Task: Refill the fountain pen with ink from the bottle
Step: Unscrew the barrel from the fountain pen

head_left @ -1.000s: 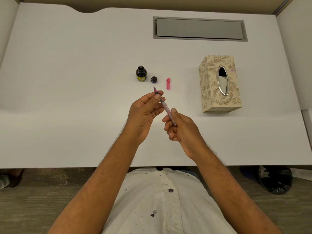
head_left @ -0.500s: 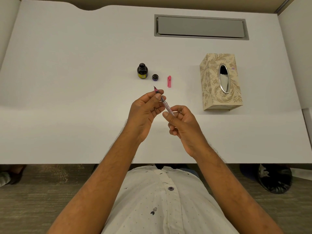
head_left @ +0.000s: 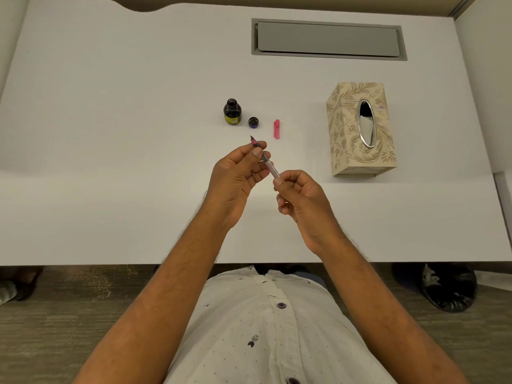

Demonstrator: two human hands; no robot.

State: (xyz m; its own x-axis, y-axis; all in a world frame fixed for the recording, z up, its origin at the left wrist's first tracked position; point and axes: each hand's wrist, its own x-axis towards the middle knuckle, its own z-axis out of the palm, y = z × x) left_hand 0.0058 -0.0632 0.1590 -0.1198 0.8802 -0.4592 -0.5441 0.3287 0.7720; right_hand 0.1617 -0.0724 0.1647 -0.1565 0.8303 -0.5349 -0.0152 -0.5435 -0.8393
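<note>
Left hand (head_left: 238, 173): I'm pinching the fountain pen (head_left: 264, 159) near its nib.
Right hand (head_left: 300, 200): I'm gripping the pen's rear end.
Ink bottle (head_left: 232, 111): uncapped, upright.

The fountain pen's (head_left: 270, 168) rear end is hidden inside the right hand (head_left: 300, 199); its nib is too small to read.

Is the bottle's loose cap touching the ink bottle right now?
Apart. The head view shows a strip of white desk between the ink bottle and the cap beside it.

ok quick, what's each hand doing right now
left hand: pinching the fountain pen near its nib
right hand: pinching the pen's back end
</note>
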